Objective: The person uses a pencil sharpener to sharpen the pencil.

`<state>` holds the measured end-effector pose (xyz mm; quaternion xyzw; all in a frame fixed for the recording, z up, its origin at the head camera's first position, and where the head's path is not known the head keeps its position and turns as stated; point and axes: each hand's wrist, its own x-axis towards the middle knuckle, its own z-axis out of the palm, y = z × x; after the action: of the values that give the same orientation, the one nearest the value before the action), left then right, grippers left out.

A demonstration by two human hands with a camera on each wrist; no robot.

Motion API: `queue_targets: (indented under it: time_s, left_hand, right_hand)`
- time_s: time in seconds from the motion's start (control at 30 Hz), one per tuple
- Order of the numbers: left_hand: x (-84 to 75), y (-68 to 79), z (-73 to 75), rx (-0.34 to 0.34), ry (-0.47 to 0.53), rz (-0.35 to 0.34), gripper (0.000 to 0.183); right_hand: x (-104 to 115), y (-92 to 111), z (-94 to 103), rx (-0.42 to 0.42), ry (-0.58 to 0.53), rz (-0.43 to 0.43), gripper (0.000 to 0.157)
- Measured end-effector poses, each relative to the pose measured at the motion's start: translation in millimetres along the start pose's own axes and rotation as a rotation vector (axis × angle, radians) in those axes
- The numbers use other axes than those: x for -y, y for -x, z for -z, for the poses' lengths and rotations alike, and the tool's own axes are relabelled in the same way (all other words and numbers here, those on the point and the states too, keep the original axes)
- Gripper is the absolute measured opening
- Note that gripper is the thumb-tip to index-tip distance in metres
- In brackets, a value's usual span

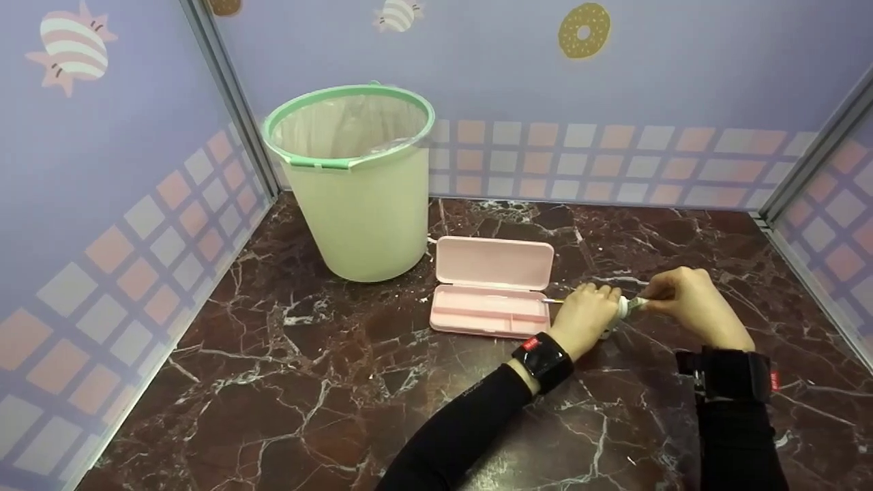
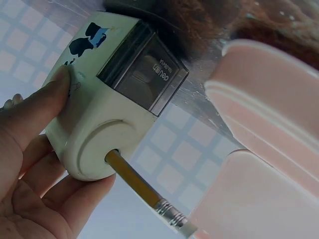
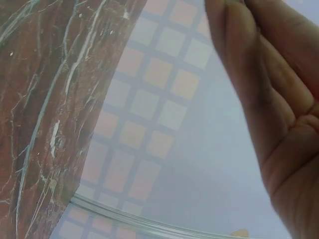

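Observation:
My left hand (image 1: 586,315) grips a white desktop pencil sharpener (image 2: 92,117) with a dark clear shavings drawer (image 2: 149,74). A yellow pencil (image 2: 133,178) sticks out of the sharpener's front hole, eraser end outward. In the head view most of the sharpener hides behind that hand. On its far right side, my right hand (image 1: 692,303) pinches the crank end (image 1: 639,303) with bent fingers. The right wrist view shows only part of that hand, its fingertips cut off. Just left of the left hand lies an open pink pencil case (image 1: 491,318), its lid raised.
A pale green bin (image 1: 365,211) with a clear liner stands behind and left of the pencil case. Patterned panels (image 1: 511,75) enclose the dark marble-look tabletop (image 1: 273,402) at the back and both sides.

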<state>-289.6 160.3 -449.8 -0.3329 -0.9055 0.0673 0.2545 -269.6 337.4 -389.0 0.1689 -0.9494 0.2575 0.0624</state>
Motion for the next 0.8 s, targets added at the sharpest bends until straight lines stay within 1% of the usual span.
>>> queue_targets:
  time_s: [0.13,0.2,0.3,0.47,0.53,0.6,0.67,0.8]
  left_hand:
    - [1.8,0.3,-1.5,0.013,0.032,0.006,0.035]
    - [2.0,1.4,-2.3,0.016,0.033,0.010,0.035]
    - [2.0,2.4,-3.4,0.019,0.031,0.014,0.035]
    - [1.8,1.6,-3.2,0.028,0.015,0.003,0.036]
    - [1.6,1.1,-2.7,0.029,0.008,-0.006,0.036]
    - [1.5,0.8,-2.1,0.030,0.006,-0.016,0.036]
    - [1.6,0.5,-1.9,0.025,0.002,-0.019,0.036]
    - [2.9,0.1,-3.3,-0.009,-0.013,-0.026,0.036]
  right_hand:
    - [1,-4,-4.0,-0.027,0.028,0.021,0.008]
    - [3,-6,-6.9,-0.040,0.044,0.031,0.010]
    - [5,-7,-11.5,-0.080,0.069,0.025,0.013]
    - [7,-10,-23.2,-0.227,0.110,-0.007,0.013]
    - [6,-12,-27.9,-0.288,0.113,-0.026,0.012]
    - [4,-13,-31.3,-0.328,0.104,-0.046,0.011]
    - [1,-15,-33.7,-0.348,0.094,-0.067,0.011]
    - [-6,-22,-36.8,-0.347,0.083,-0.086,0.011]
